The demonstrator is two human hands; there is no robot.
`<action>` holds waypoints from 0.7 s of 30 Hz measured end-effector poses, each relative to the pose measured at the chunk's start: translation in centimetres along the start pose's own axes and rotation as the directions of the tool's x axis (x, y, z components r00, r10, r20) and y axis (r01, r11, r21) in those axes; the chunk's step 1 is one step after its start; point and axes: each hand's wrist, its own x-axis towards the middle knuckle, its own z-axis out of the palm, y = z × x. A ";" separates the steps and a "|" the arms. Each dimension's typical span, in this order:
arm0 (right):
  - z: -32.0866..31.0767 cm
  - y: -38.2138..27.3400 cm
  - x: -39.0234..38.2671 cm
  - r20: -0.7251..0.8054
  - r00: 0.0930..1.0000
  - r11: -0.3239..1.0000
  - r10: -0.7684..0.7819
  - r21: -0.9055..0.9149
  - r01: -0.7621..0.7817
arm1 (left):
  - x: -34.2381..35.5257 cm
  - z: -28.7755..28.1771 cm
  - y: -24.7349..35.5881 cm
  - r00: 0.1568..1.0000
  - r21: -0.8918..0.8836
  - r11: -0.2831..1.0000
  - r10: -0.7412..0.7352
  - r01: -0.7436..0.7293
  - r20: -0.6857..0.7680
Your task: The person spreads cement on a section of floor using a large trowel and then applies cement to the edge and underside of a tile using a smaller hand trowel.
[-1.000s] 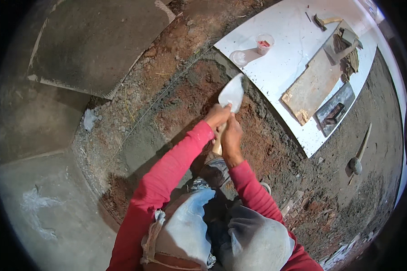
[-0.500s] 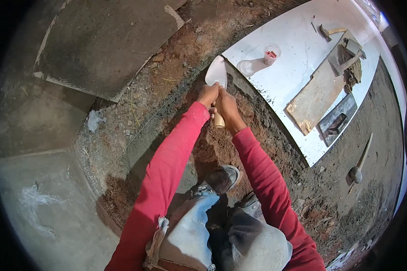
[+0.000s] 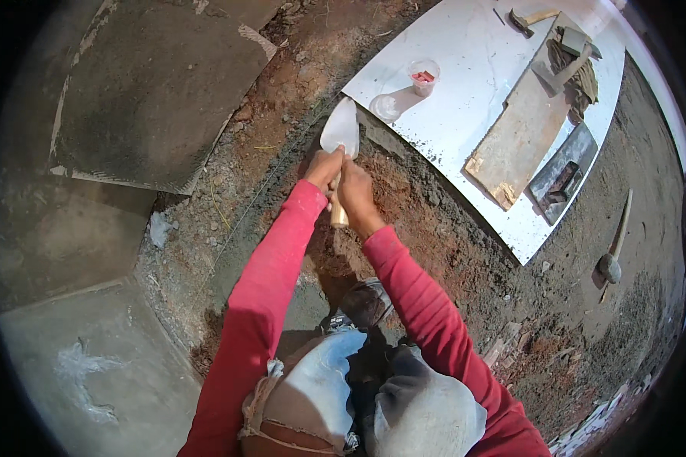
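Observation:
A pointed masonry trowel (image 3: 340,126) is held low over the soil, its blade aimed away from me. The blade's tip lies close to the near-left corner of a white marbled slab (image 3: 465,84); whether they touch, I cannot tell. My left hand (image 3: 324,169) is closed at the trowel's neck, just behind the blade. Pressed against it, my right hand (image 3: 360,198) is closed around the same tool from the right side. The butt of the wooden handle sticks out below both hands. Fingers partly hide the neck and grip.
On the slab are a clear cup (image 3: 424,75) of red pieces, a hammer (image 3: 522,24), a board (image 3: 522,145) with a second hammer-like tool (image 3: 560,75) and cloth, and a float (image 3: 564,177). A mallet (image 3: 610,265) lies right. A taut string and dark tile (image 3: 145,91) are left.
The whole view has shifted, so the slab and tools appear farther left. Both hands keep their grip on the trowel, whose tip stays by the slab's corner.

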 end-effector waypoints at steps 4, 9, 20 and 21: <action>0.6 1.4 -3.5 -0.050 0.998 0.996 0.043 0.077 -0.039 | -0.9 -0.3 -3.4 0.998 0.064 0.998 0.010 -0.014 0.061; -3.6 4.7 -7.0 -0.272 0.962 0.999 0.004 0.053 0.011 | -6.0 4.5 -5.2 0.980 0.067 0.984 0.155 -0.164 0.124; -6.5 7.5 -5.6 0.038 0.902 0.721 -0.430 -0.586 0.369 | -6.8 4.1 -6.6 0.972 -0.001 0.974 0.228 -0.228 0.060; -6.0 6.1 -4.4 0.034 0.934 0.784 -0.357 -0.533 0.319 | -6.0 4.0 -5.5 0.962 0.009 0.962 0.273 -0.273 0.025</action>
